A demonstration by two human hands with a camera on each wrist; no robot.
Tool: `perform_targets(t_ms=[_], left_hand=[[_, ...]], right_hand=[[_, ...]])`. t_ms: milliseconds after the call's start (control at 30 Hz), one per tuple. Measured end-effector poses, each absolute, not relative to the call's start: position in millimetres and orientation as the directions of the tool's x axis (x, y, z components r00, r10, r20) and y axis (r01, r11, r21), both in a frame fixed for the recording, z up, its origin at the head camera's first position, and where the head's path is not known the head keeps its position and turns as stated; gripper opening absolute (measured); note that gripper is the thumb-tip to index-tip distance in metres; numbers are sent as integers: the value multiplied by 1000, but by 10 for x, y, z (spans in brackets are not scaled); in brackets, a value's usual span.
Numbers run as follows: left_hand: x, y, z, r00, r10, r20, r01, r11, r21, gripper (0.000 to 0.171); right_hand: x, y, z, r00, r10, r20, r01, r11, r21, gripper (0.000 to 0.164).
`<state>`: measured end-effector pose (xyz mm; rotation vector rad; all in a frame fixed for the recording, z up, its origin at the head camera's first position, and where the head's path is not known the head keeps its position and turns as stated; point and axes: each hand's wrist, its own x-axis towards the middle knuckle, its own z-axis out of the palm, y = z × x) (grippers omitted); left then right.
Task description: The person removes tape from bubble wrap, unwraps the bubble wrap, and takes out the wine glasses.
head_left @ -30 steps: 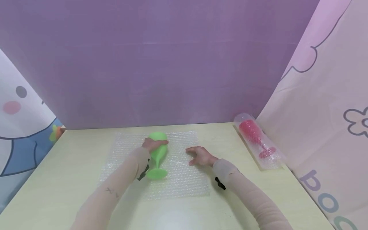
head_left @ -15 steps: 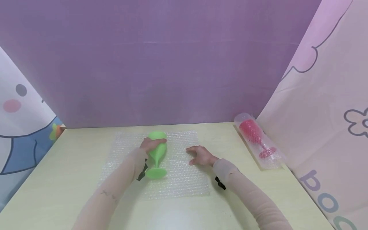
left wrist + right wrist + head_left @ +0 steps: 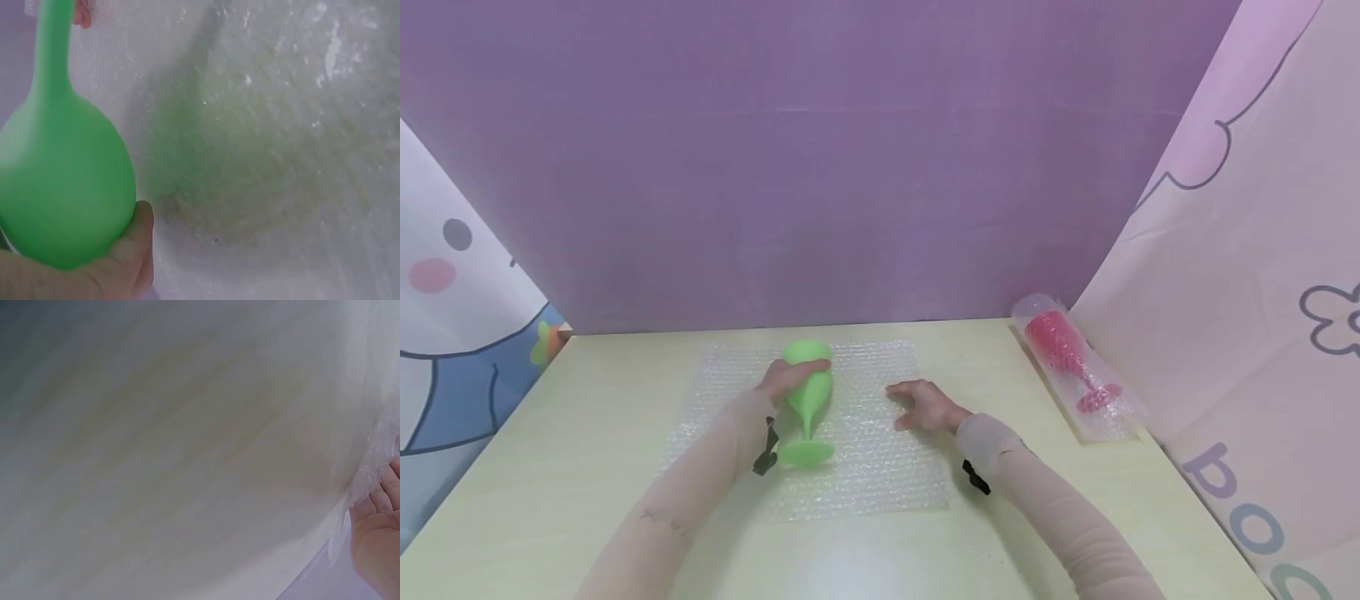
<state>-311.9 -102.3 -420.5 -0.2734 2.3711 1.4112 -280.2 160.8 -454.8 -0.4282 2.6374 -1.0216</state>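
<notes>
My left hand (image 3: pixel 784 377) grips a lime-green goblet (image 3: pixel 811 400) by its bowl, with the foot pointing toward me. Under it lies a flat sheet of bubble wrap (image 3: pixel 880 475). In the left wrist view the green bowl (image 3: pixel 62 181) fills the left side, and the finger ends curl at its rim; a shadow falls on the wrap beside it. My right hand (image 3: pixel 927 407) is at the sheet's right edge, fingers loosely bent. Seen from the right wrist, the palm (image 3: pixel 378 544) and fingers are right by the edge of the wrap, holding nothing visible between them.
A red goblet (image 3: pixel 1056 340) rolled in bubble wrap lies along the table's right edge. The pale wooden table (image 3: pixel 842 558) backs onto a purple panel (image 3: pixel 820 167). Printed cloth walls stand on the left and right (image 3: pixel 1247 333).
My left hand and the green goblet have shifted slightly to the left over the bubble wrap. The right hand has stayed in place.
</notes>
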Motion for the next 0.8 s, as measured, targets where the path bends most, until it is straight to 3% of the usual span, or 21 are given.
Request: perform_targets(t_ms=[200, 467, 800], left_hand=[[-3052, -1049, -4141, -923, 33, -383, -329, 449, 831, 91], [-2856, -1145, -4006, -960, 79, -270, -213, 427, 879, 70], [-2484, -1303, -3802, -986, 61, -157, -120, 396, 910, 89]], right_hand=[[-2789, 1593, -4543, -923, -351, -156, -152, 707, -690, 66], [-2767, 1573, -4538, -915, -364, -175, -150, 709, -689, 66], [-2771, 1588, -4525, -917, -361, -171, -155, 716, -681, 66]])
